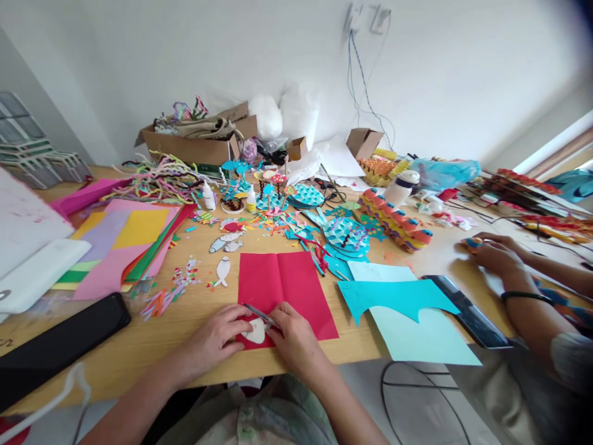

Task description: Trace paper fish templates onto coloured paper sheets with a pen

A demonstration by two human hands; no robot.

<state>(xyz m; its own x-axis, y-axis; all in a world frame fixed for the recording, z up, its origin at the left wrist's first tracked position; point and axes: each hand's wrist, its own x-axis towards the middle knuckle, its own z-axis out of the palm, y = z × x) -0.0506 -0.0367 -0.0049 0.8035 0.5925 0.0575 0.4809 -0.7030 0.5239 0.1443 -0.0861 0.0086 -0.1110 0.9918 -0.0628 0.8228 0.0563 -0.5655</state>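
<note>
A red sheet of paper (303, 296) with a fold down its middle lies in front of me at the table's edge. On its lower left part sits a small white fish-shaped paper cutout (256, 334). My left hand (221, 330) rests at the cutout's left side, thumb and fingers apart, fingertips on the paper. From the right, my right hand (295, 339) grips a slim grey pen (260, 314), which slants above the cutout; its writing end is hard to make out. Beyond the red sheet lie a white paper fish (223, 271) and several smaller drawn fish (225, 241).
Coloured paper sheets (132, 232) and a black phone-like case (65, 346) are at left. Turquoise paper (393, 295) overlaps pale green paper (421, 337) at right, beside a dark phone (467, 312). Another person's hands (500, 254) work farther right. Glue bottles (209, 196) stand behind.
</note>
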